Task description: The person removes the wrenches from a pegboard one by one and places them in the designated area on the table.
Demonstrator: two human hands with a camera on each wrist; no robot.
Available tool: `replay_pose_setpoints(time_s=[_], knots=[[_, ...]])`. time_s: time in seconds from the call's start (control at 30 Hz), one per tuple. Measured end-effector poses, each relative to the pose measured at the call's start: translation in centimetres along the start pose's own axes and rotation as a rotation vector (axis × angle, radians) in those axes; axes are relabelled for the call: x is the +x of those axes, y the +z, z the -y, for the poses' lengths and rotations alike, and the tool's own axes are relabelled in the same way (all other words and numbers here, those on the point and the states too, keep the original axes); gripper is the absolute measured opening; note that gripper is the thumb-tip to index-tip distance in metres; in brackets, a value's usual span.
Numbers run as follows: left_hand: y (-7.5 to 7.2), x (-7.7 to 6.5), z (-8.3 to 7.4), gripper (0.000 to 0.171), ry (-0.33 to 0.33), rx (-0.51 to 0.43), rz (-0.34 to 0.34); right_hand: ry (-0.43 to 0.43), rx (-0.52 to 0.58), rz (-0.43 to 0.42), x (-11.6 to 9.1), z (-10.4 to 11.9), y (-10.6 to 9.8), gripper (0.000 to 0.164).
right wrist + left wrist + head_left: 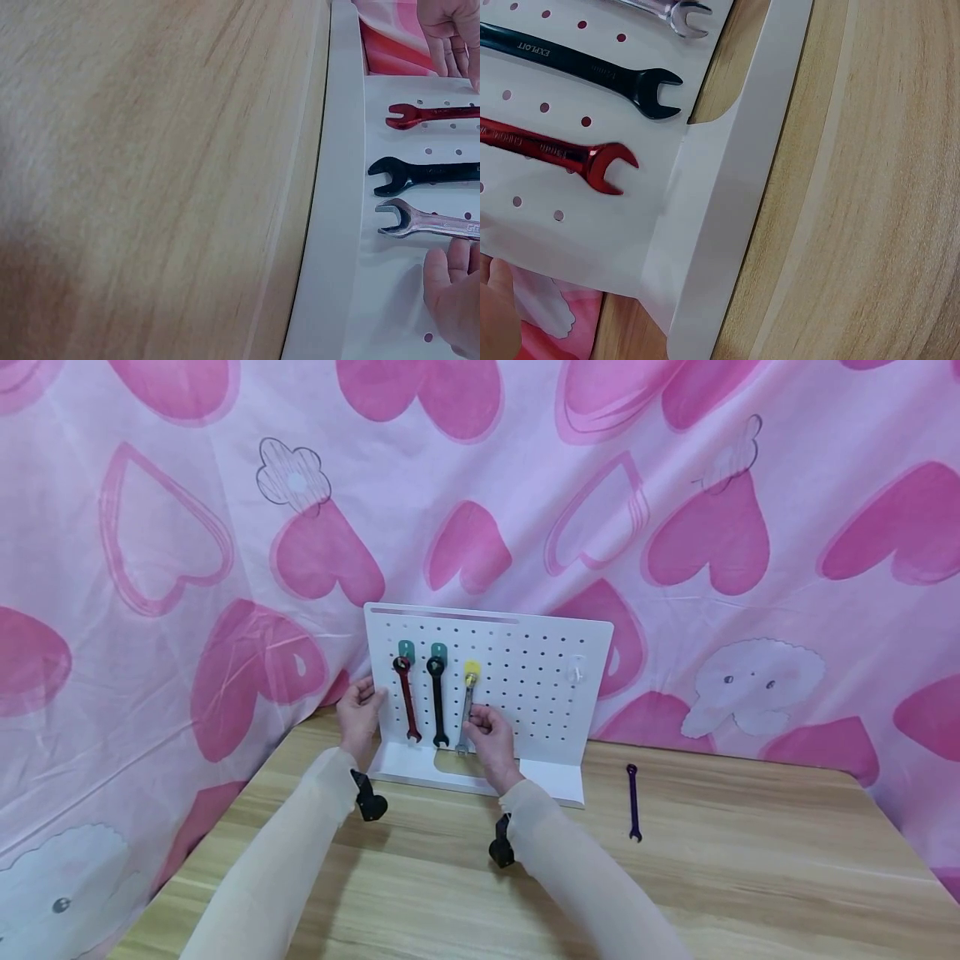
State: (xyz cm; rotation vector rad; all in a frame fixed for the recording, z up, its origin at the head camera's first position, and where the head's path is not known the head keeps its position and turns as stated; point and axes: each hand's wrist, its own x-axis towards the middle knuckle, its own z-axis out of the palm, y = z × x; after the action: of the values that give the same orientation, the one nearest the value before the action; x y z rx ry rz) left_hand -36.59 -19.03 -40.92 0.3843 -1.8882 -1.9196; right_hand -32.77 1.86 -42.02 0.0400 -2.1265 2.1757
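Note:
My left hand [360, 714] grips the left edge of a white pegboard stand [540, 693], thumb near its front face. A red wrench [408, 697] and a black wrench [438, 702] hang from green hooks. On a yellow hook [472, 670] hangs a silver wrench [466, 714], its lower end slanting left. My right hand [492, 743] is at the silver wrench's handle; in the right wrist view its fingertips [459, 251] meet the handle's side without wrapping round it. The left wrist view shows the open jaws of the wrenches, with my left hand [499, 315] at the corner.
A purple wrench [633, 802] lies on the wooden table [750, 860], right of the stand. A clear hook [576, 669] is fixed on the board's right side. The stand's white base [551, 781] rests on the table, and a pink heart-patterned cloth [525, 485] hangs behind.

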Motion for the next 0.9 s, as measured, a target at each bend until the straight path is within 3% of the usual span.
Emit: replay_pose_setpoints(time_s=[0.47,0.9], knots=[[0.04,0.19,0.04,0.035,-0.036,-0.014,-0.003,0.021,-0.036,0.001,-0.1,0.02,0.06,0.021],[-0.05,-0.02,0.0,0.036,-0.028,0.0,0.008,0.041,-0.052,-0.015,-0.12,-0.17,0.26,0.02]])
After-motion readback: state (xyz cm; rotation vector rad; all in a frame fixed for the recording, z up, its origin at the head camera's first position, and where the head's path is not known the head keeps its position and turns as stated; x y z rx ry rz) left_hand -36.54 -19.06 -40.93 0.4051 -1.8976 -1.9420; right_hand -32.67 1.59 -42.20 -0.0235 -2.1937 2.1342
